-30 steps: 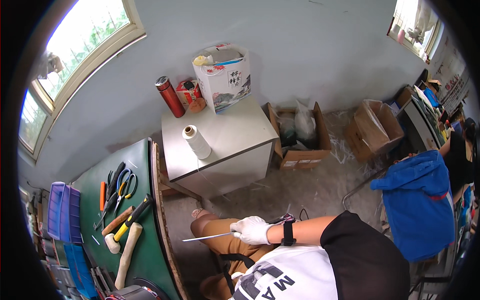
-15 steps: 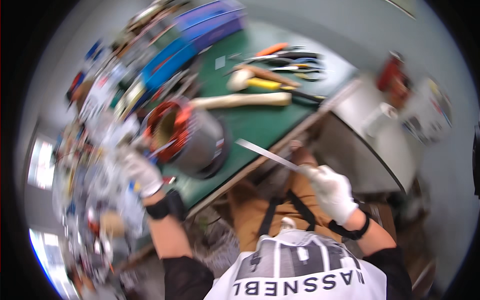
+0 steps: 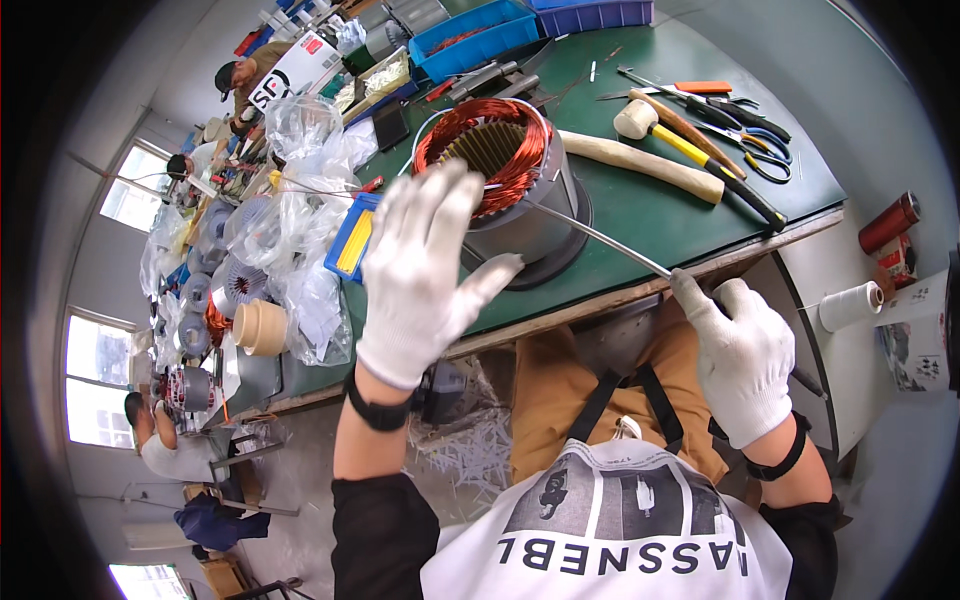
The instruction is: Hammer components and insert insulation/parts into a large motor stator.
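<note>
A motor stator with a grey housing [image 3: 515,235] and a ring of red copper windings [image 3: 522,172] stands on the green table. My left hand [image 3: 420,280], in a white glove, is open at its near left side, fingers stretched and thumb spread. The fingertips overlap the winding's left edge; I cannot tell whether they touch it. My right hand [image 3: 742,358], also gloved, is closed on the end of a thin metal rod [image 3: 605,240]. The rod's far tip reaches the stator's near rim, just below the windings.
Right of the stator lie a wooden stick [image 3: 645,165], a mallet [image 3: 690,152] and scissors [image 3: 765,150]. A blue bin [image 3: 500,62] stands behind. Plastic bags [image 3: 300,230] and a small blue box [image 3: 352,238] crowd the left. Co-workers [image 3: 185,440] are farther left.
My view has shifted, and the blur has gone. My left hand has come in front of the stator with its fingers stretched. The rod in my right hand has moved up to the stator's rim.
</note>
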Action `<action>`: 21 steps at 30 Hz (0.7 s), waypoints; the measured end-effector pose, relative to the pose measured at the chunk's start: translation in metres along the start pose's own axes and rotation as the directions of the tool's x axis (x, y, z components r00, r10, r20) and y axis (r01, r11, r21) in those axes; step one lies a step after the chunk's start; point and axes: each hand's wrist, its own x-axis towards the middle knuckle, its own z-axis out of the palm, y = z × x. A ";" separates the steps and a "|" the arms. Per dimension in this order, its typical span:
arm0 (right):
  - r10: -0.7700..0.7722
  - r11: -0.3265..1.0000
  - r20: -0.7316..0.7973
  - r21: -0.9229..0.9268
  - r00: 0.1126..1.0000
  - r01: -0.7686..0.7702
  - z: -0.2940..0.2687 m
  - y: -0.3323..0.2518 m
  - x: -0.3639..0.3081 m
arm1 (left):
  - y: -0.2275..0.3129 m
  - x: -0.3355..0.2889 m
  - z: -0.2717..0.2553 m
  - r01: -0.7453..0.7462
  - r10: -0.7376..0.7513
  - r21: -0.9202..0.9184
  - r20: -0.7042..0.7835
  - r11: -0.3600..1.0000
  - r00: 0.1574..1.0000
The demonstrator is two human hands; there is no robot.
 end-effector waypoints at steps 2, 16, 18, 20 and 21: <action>-0.025 0.999 0.001 -0.046 1.000 0.025 0.001 -0.007 0.005 | -0.014 0.006 0.021 -0.009 -0.006 0.105 0.149 0.994 0.989; 0.012 0.962 0.265 -0.267 0.964 0.061 -0.033 -0.039 0.085 | -0.007 0.013 0.065 0.066 -0.079 0.111 0.120 0.992 0.990; 0.009 0.959 0.255 -0.276 0.967 0.064 -0.031 -0.038 0.087 | -0.009 0.014 0.067 0.076 -0.084 0.083 0.104 0.994 0.991; 0.006 0.954 0.246 -0.291 0.969 0.067 -0.025 -0.032 0.083 | -0.008 0.014 0.068 0.087 -0.091 0.051 0.083 0.995 0.992; -0.009 0.973 0.176 -0.227 0.984 0.049 -0.017 -0.025 0.071 | -0.005 0.015 0.063 0.101 -0.106 0.055 0.098 0.993 0.989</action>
